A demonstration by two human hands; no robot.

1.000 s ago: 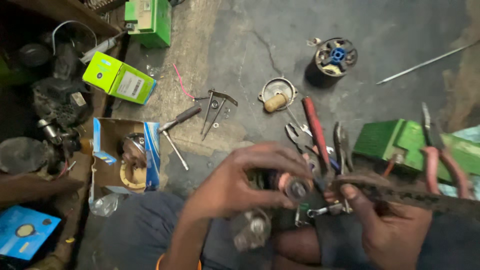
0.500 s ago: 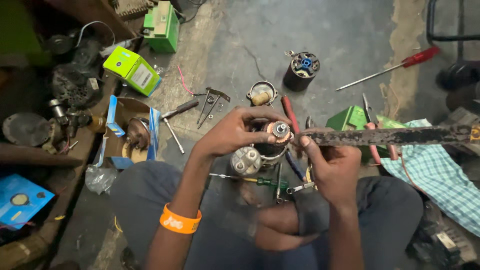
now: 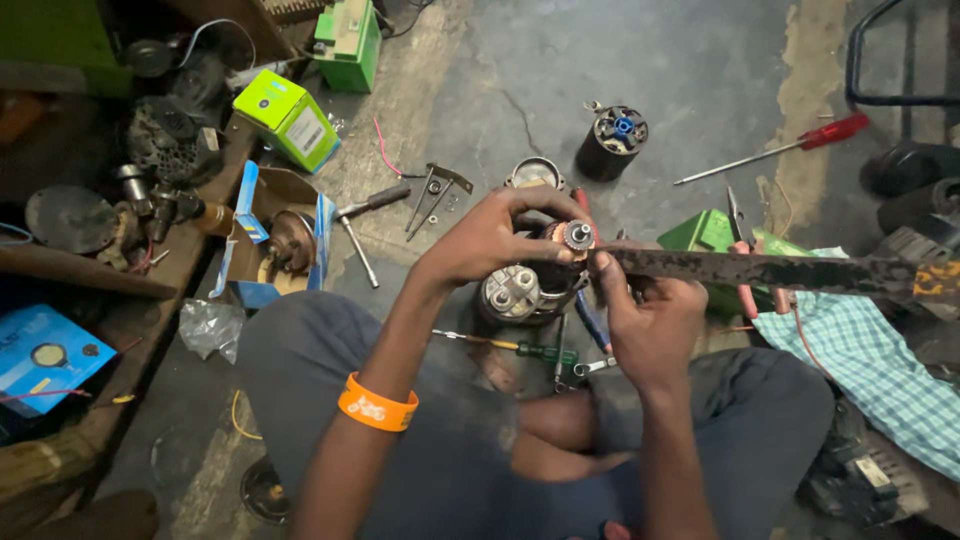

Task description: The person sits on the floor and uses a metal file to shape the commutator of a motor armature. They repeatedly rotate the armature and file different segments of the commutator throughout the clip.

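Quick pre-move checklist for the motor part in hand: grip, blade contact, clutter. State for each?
1. Left hand grips the motor from above: ok.
2. Right hand holds the long rusty blade: ok.
3. Blade end meets the copper end of the motor: looks touching, exact contact cannot tell.
4. Motor supported over the lap, off the floor: ok.
5. Left fingers close to the blade end: not ok.
6. Green-handled screwdriver lies loose just below the motor: not ok.
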